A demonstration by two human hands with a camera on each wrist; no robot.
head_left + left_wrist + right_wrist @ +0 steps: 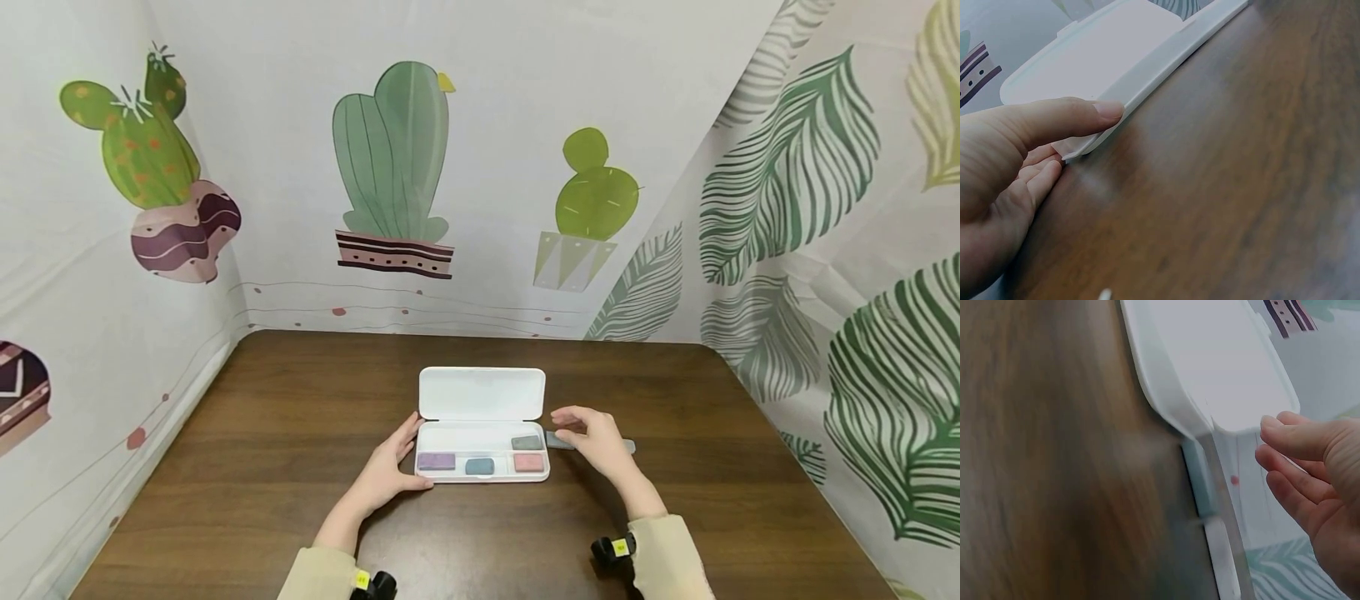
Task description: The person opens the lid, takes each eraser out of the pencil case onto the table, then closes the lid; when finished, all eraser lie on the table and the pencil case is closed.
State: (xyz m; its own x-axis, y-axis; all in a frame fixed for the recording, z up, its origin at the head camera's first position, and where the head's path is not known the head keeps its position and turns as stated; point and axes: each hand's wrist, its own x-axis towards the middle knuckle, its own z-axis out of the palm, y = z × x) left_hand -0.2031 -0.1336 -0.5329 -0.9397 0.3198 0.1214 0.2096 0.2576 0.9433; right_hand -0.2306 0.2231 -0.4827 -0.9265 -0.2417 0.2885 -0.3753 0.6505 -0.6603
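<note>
A white pencil case (480,477) stands on the table with its lid (482,393) raised. My left hand (386,471) grips its left end, thumb along the front wall and fingers at the side. Inside lie a purple block (437,462), a blue block (480,467), a pink block (528,462) and a dark grey block (527,442). Just right of the case, my right hand (592,437) hovers with loosely bent fingers and nothing between them. Below it, partly hidden in the head view, lies a narrow blue-grey piece (1199,478) with a whitish strip (1221,556) beyond it.
The brown wooden table (300,400) reaches back to a white cloth (495,167) printed with cacti. A leaf-patterned cloth (795,208) hangs along the right side. Black wrist cameras sit at both sleeves.
</note>
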